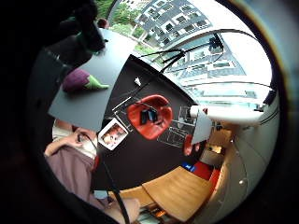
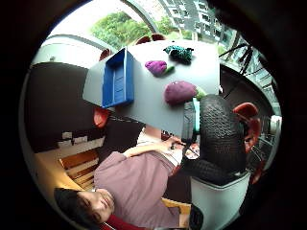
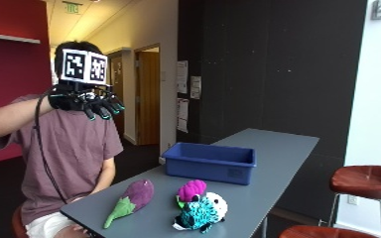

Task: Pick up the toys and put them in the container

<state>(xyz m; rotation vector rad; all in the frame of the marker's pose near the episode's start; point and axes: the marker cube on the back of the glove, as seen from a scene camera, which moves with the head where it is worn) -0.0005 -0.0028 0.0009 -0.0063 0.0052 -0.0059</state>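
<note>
My gloved right hand [image 3: 88, 104] is raised high at head level, well above and to the near-left of the table, fingers loosely curled downward and holding nothing. On the grey table [image 3: 270, 148] lie a purple plush eggplant [image 3: 132, 196], a magenta plush toy [image 3: 192, 190] and a teal-and-white plush animal [image 3: 200, 212], grouped near the front end. The blue container [image 3: 210, 161] stands behind them and looks empty. The thumb side palm view shows the container [image 2: 118, 79], the eggplant [image 2: 180, 92], the magenta toy [image 2: 157, 67] and the teal toy [image 2: 180, 52] far below the hand. The eggplant [image 1: 80, 80] also shows in the little finger side view.
A red-seated bar stool [image 3: 367, 179] stands to the right of the table, with another red seat [image 3: 312, 232] near the front. The person sits at the table's near-left end, the bare left hand low by the table's edge. The far half of the table holds nothing.
</note>
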